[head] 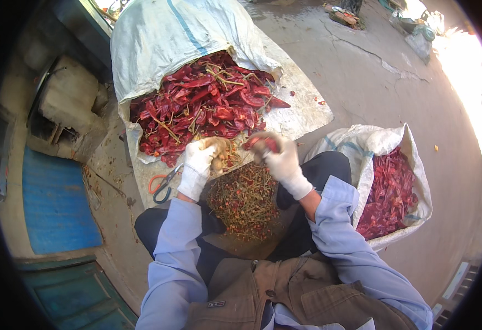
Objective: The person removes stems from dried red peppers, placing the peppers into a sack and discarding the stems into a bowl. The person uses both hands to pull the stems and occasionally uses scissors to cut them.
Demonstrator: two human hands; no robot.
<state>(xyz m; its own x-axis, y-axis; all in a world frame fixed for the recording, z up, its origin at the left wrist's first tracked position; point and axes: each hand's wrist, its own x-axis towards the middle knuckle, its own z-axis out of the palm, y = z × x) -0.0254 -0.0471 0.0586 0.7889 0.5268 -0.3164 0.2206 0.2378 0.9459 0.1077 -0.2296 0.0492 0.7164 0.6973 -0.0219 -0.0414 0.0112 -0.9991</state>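
My right hand (pixel 280 161), in a white work glove with a dirty palm, is blurred and grips a dried red chili pepper (pixel 266 144). Beside it, my gloved left hand (pixel 204 161) has its fingers curled; whether anything is inside them cannot be made out. Just beyond both hands, a heap of dried red chili peppers (pixel 208 99) with stems spills from a white woven sack (pixel 175 33) lying on its side. Scissors (pixel 166 183) with one orange and one dark handle lie left of my left wrist. Between my legs is a pile of cut stems and chili tops (pixel 245 202).
A second woven sack (pixel 362 194), standing upright at my right knee, holds stemless red chili pods (pixel 389 198). A pale board (pixel 303 99) lies under the large sack. To the left are a blue panel (pixel 59 202) and a green door (pixel 76 293). Cracked concrete (pixel 373 66) extends to the right.
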